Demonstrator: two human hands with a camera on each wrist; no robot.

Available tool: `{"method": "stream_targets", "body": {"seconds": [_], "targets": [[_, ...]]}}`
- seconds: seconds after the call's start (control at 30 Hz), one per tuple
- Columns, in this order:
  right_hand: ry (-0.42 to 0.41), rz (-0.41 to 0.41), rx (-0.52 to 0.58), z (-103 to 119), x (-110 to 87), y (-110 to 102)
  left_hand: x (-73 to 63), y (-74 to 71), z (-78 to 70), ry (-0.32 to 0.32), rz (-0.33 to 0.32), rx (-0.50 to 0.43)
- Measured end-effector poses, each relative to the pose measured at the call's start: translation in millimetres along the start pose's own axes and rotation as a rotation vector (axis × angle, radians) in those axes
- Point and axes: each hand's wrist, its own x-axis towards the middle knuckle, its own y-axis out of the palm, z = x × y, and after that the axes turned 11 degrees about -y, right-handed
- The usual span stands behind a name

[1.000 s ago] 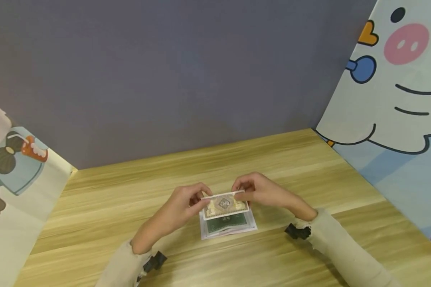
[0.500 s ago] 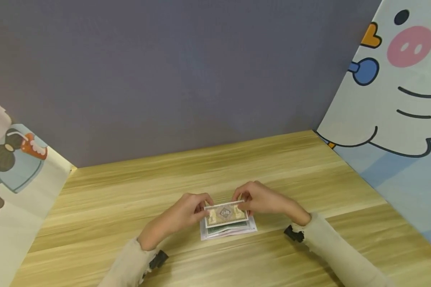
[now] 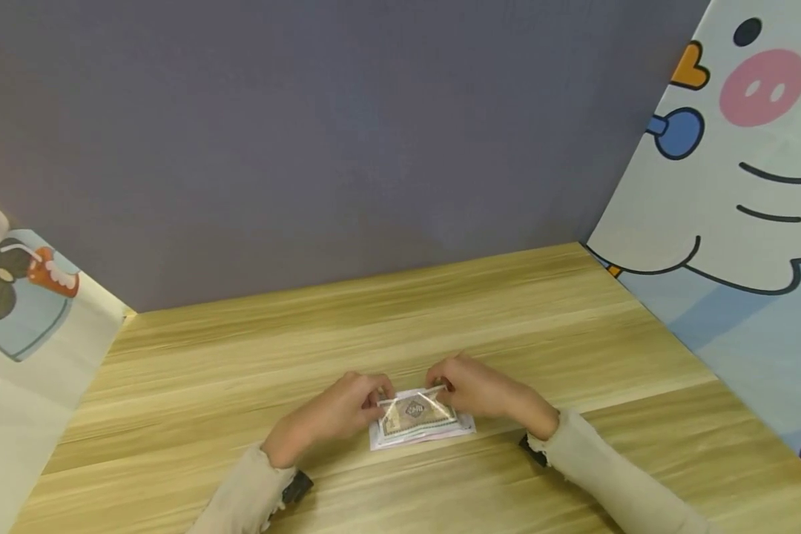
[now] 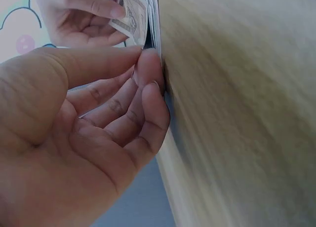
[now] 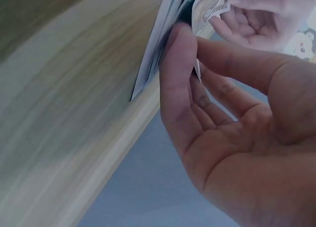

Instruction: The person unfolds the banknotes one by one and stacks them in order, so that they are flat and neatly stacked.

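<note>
A brownish banknote [image 3: 415, 417] with a diamond pattern lies low over a stack of flat paper notes [image 3: 466, 426] on the table, in the middle of the head view. Bright glare streaks cross its face. My left hand [image 3: 337, 411] pinches the note's left end between thumb and index finger; my right hand [image 3: 483, 391] does the same at the right end. Seen from the left wrist, the banknote [image 4: 134, 12] bends away from the stack's edge [image 4: 155, 19]. In the right wrist view, the stack [image 5: 150, 64] shows several thin layers beneath the pinching fingers.
The wood-grain table [image 3: 240, 341] runs back to a grey panel [image 3: 347, 148]. Cartoon-printed panels stand at the left [image 3: 47, 371] and the right [image 3: 727, 185]. A dark strap part [image 3: 298, 487] sits at the left wrist.
Both hands have lowered the banknote toward me and down onto the stack. The green note beneath, visible before, is now covered. Glare now shows on the banknote.
</note>
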Motion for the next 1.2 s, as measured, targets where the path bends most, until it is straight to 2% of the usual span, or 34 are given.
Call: {"method": "stream_targets", "body": {"seconds": [0.3,0.63,0.83,1.2], "targets": [[0.025,-0.005,-0.1,14,-0.5,8,-1.5,2.2,5.7,0.014,-0.019,-0.021],[0.077,-0.064,-0.31,26,-1.5,14,-6.4,4.1,5.5,-0.021,-0.027,-0.039],[0.074,-0.055,-0.299,26,-2.4,13,-6.6,2.8,7.0,-0.047,0.003,-0.074],[0.063,-0.045,-0.318,20,-2.9,12,0.9,3.4,8.5,-0.02,0.011,-0.086]]}}
